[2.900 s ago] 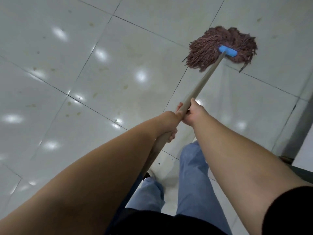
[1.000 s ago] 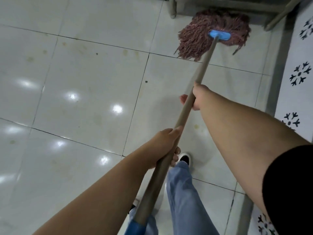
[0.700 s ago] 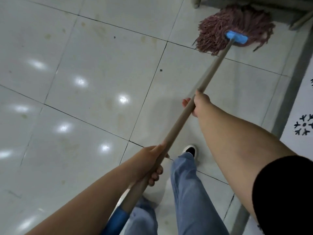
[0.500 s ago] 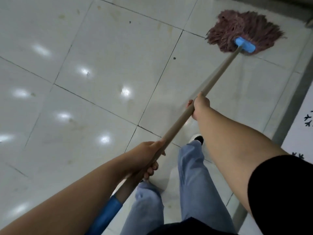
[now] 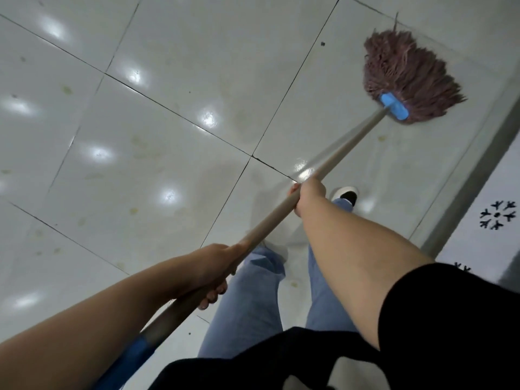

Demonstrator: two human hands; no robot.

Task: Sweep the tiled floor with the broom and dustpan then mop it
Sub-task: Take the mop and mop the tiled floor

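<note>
A mop with a reddish-brown string head (image 5: 405, 77) and a blue clamp (image 5: 394, 106) lies on the white tiled floor (image 5: 174, 80) at the upper right. Its long wooden handle (image 5: 346, 147) runs down to the lower left, ending in a blue grip (image 5: 123, 358). My right hand (image 5: 308, 197) grips the handle near its middle. My left hand (image 5: 209, 270) grips it lower, closer to my body. Yellowish stains dot the tiles on the left.
My legs in light blue jeans (image 5: 253, 299) and one shoe (image 5: 347, 194) stand under the handle. A grey strip (image 5: 475, 170) borders the floor on the right, beside a white surface with black flower patterns (image 5: 496, 215).
The mop head has been drawn back from the furniture at the far edge and swung to the right. My hands keep their grip on the handle and the view has tilted.
</note>
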